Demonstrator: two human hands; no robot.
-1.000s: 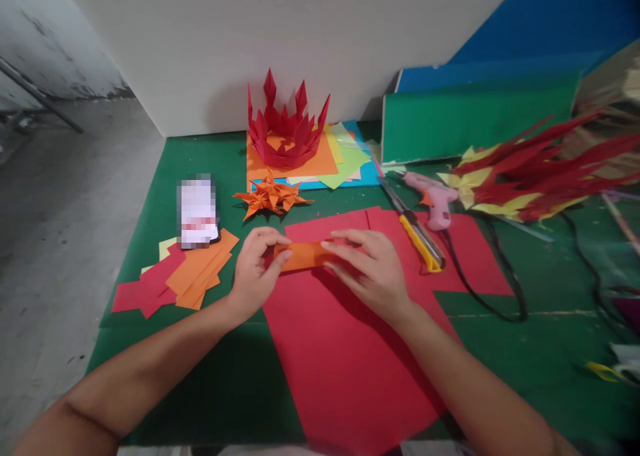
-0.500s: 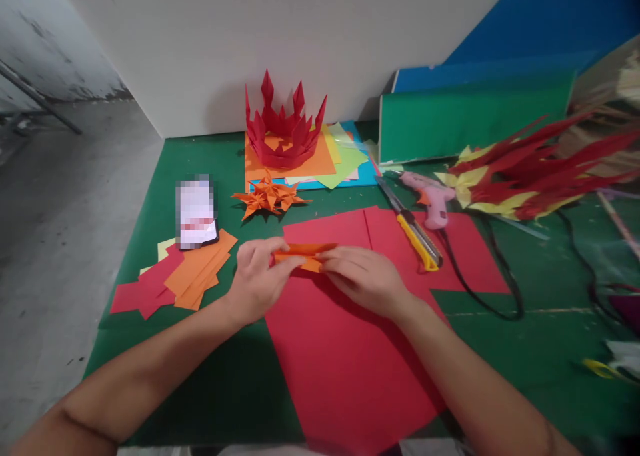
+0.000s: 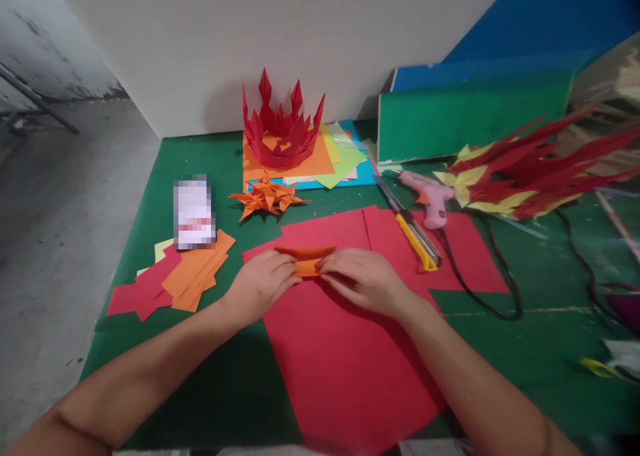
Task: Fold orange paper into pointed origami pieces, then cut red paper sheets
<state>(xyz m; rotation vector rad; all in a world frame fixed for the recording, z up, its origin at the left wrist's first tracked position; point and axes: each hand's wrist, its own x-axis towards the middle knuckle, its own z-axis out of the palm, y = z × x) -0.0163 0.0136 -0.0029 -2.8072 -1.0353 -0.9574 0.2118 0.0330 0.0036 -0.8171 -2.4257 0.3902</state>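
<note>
A small folded piece of orange paper (image 3: 307,267) is held between both hands, its long edges turned up along a lengthwise crease. My left hand (image 3: 264,279) pinches its left end, fingers closed. At the right end, my right hand (image 3: 363,277) grips it with fingertips pressed together. Beneath the hands lie large red paper sheets (image 3: 345,363). Left of my left hand, a fan of orange paper strips (image 3: 197,276) rests on red strips (image 3: 150,289). Beyond the hands sit orange folded paper stars (image 3: 269,198).
A red paper crown (image 3: 283,136) stands on coloured sheets at the back. Right of my hands lie a yellow box cutter (image 3: 417,243), blade out, and a pink glue gun (image 3: 429,196) with a black cord. A phone (image 3: 194,213) lies left; red-yellow paper flames (image 3: 535,169) lie right.
My left hand has shifted its grip, its fingers now curled over the paper's left end. More of the orange paper's inner face shows. My right hand stays almost where it was.
</note>
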